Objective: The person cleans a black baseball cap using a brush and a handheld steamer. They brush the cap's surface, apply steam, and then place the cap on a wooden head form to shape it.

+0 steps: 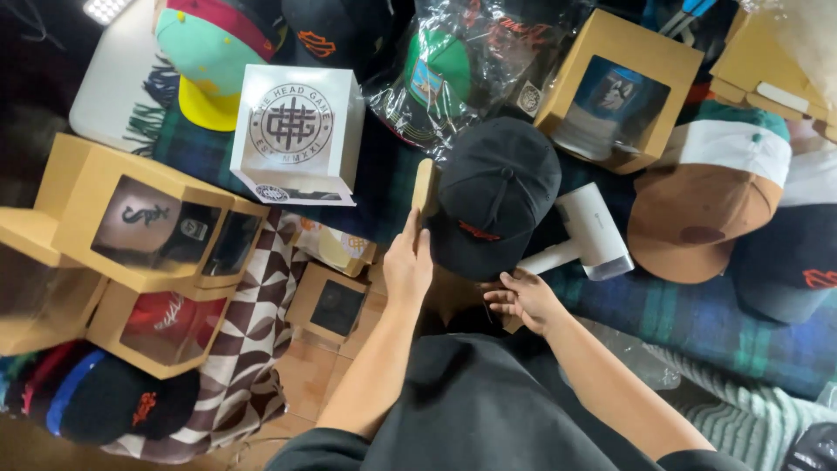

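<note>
Left hand [408, 262] raised with fingers extended together, grip closed flat along the left side of a black cap [495, 196], thumb side against a tan wooden piece [425, 187] standing at the cap's 9 o'clock edge. Right hand [523, 299] sits at the cap's 6 o'clock, fingers curled in a narrow pinch at the rear rim; what it pinches there cannot be made out. The cap sits crown-up near the middle of the view, small orange mark on its lower panel. A white handheld steamer [586, 237] lies at its 4 o'clock, handle touching or just beside the right hand's knuckles. Both forearms rise from the bottom edge and converge on the cap, elbows apart, over a dark shirt. Room is tight: a white printed box [299, 133] at the cap's 10 o'clock, a kraft window box [617, 87] at 1 o'clock, a brown-and-white cap [711, 214] at 3 o'clock, more kraft window boxes [131, 222] well off at 9 o'clock. A strip of plaid blanket [697, 318] lies bare at 4 to 5 o'clock.
</note>
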